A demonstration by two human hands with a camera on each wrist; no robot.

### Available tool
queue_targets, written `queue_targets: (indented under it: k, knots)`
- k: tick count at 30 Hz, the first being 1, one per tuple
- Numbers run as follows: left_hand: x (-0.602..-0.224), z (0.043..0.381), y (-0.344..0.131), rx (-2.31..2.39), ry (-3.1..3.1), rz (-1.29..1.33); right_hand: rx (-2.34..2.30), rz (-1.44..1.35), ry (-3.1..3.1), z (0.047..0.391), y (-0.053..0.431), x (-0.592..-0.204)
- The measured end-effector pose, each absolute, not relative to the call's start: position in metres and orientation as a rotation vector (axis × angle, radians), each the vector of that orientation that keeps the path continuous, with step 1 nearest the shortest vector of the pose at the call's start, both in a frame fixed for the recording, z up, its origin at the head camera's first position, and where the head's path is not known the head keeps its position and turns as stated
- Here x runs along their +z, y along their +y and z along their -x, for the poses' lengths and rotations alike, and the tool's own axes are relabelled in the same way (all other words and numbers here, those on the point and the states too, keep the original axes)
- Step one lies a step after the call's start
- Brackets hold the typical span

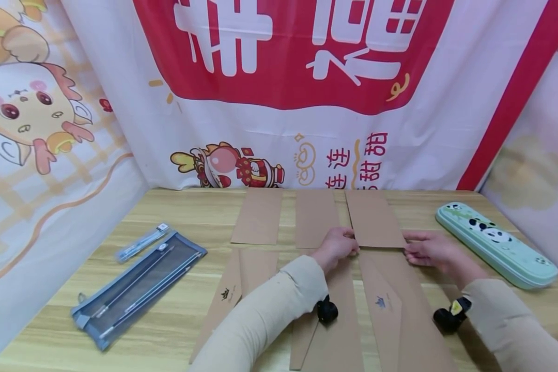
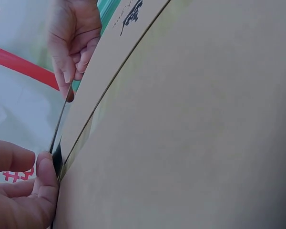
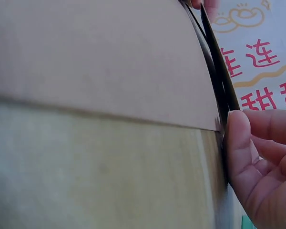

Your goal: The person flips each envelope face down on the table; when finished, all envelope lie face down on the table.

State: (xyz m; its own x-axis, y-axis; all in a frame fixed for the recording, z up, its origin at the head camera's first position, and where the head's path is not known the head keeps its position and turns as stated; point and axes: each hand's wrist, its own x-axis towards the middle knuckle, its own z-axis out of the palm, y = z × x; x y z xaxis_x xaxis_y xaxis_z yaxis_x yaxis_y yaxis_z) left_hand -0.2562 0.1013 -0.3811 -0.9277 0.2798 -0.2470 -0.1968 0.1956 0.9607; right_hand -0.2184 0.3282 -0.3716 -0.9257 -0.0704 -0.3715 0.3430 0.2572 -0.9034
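A brown kraft card [image 1: 374, 219] at the back right of the table has its near edge tilted up in my hands. My left hand [image 1: 337, 248] holds its near left corner, with the thumb [image 2: 47, 174] right at the edge in the left wrist view. At the near right corner, my right hand [image 1: 430, 250] pinches the card between thumb [image 3: 238, 126] and fingers. Just in front lies a kraft envelope [image 1: 414, 310] with a pointed flap and a small crown print. A middle envelope [image 1: 337, 315] is partly hidden under my left sleeve.
Two more brown cards [image 1: 258, 214] [image 1: 317, 217] lie along the back, and another envelope [image 1: 256, 268] lies left of the middle one. A grey-blue mesh pouch [image 1: 139, 289] with pencils and a small clear packet [image 1: 141, 243] sit left. A green panda pencil case [image 1: 497, 245] stands right.
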Motion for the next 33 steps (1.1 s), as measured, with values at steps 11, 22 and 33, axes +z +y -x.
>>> queue_targets:
  k: [11, 22, 33]
  knots:
    - [-0.379, 0.260, 0.097, 1.789, 2.056, -0.116, -1.643, -0.323, 2.227, 0.222, 0.328, -0.368]
    - [-0.345, 0.250, 0.058, 1.945, 1.836, -0.307, -1.811, -0.240, 2.161, 0.203, 0.329, -0.350]
    - [-0.314, 0.221, -0.018, 1.943, 1.907, -0.432, -2.006, -0.014, 1.977, 0.180, 0.288, -0.331]
